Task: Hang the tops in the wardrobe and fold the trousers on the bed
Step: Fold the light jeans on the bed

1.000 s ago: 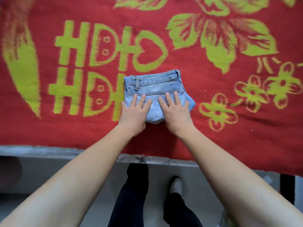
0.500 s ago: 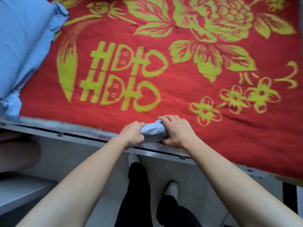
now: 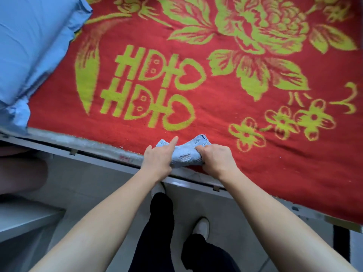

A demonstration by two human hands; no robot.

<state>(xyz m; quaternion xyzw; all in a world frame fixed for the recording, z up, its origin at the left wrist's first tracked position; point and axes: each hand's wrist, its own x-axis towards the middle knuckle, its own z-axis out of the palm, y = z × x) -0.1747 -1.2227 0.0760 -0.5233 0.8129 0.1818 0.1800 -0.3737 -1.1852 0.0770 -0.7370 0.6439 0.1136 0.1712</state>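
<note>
Pale-blue denim, the folded jeans (image 3: 186, 155), sits as a small bundle at the very near edge of the bed (image 3: 102, 152), on the red blanket (image 3: 235, 124) and just above the grey metal side rail. A frayed, ripped patch shows on the face of the bundle turned toward the camera, and a stitched hem or waistband corner sticks up at its far right end.

Both hands are on the bundle, one at each end. The right hand (image 3: 218, 161) is clamped on the right end, fingers curled over the top of the cloth and knuckles raised. The left hand (image 3: 157, 160) holds the left end: its index finger lies straight along the top of the denim, pointing away toward the blanket, while the other fingers curl in against the near side of the bundle, where they are partly hidden. The two hands are near each other but apart, with denim showing between them.

The blanket carries yellow-green peonies, leaves, small flowers and double-happiness characters. A blue pillow (image 3: 29, 48) lies at the upper left corner of the bed, overlapping the blanket's edge. Below the rail, the person's legs in black trousers (image 3: 157, 232) stand on a grey floor (image 3: 94, 185), with white shoes (image 3: 201, 227) showing at the feet
</note>
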